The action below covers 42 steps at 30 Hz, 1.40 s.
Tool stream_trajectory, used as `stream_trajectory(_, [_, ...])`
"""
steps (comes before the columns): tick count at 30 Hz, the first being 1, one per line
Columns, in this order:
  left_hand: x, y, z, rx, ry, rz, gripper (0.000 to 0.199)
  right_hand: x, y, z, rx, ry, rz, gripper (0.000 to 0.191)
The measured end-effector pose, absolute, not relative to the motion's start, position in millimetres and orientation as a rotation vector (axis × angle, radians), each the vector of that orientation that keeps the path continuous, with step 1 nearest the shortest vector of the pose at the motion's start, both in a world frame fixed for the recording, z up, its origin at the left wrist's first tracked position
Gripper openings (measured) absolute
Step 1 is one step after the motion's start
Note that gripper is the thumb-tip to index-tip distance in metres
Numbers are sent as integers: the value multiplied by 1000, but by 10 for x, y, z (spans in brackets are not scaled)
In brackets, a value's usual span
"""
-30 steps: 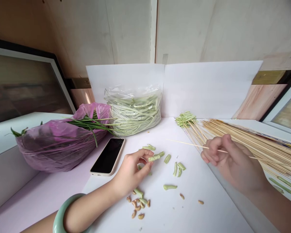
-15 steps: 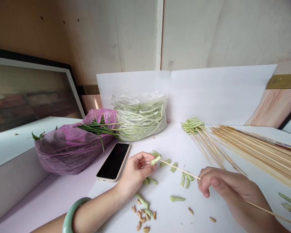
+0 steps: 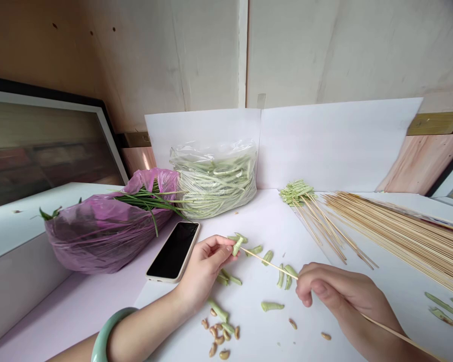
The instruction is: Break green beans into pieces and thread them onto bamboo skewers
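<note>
Between the thumb and fingers of my left hand is a short piece of green bean. My right hand is closed around a thin bamboo skewer, which runs past my wrist toward the lower right. The skewer's tip meets the bean piece; whether it has pierced it I cannot tell. Several cut bean pieces lie loose on the white surface around both hands. Below my left hand is a small group of brown beans, some next to cut pieces.
Behind are a clear bag of long beans and a purple bag of greens. A phone lies left of my left hand. Threaded bean skewers lie at back right, beside a large pile of bare skewers.
The bean piece in my left hand has tilted more upright. Both hands still hold the bean and skewer. The whole view has shifted slightly.
</note>
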State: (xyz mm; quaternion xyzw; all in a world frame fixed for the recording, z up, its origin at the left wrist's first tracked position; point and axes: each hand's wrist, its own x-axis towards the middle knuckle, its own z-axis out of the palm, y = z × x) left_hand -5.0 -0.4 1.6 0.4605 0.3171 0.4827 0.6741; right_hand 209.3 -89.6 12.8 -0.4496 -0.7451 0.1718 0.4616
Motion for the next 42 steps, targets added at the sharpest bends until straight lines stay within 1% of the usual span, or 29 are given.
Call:
stream_trajectory(6, [-47, -20, 34, 1055, 721, 1077, 25, 2076, -897, 139, -1088, -1844, 432, 35])
stream_trajectory(14, [-68, 19, -20, 1096, 728, 1080, 19, 2065, -889, 151, -1066, -1813, 464, 38])
stream_trajectory(24, [-73, 18, -6, 1018, 668, 1041, 20, 2104, -837, 110, -1030, -1735, 549, 42])
stream_trajectory(29, [-73, 18, -4, 1016, 623, 1045, 29, 2118, -825, 103, -1012, -1696, 630, 44])
stream_trajectory(34, [-72, 10, 6, 1029, 636, 1006, 26, 2126, -814, 81, -996, -1671, 681, 44])
stream_trajectory(42, [-68, 29, -11, 1017, 584, 969, 25, 2126, -797, 33, -934, -1582, 785, 43])
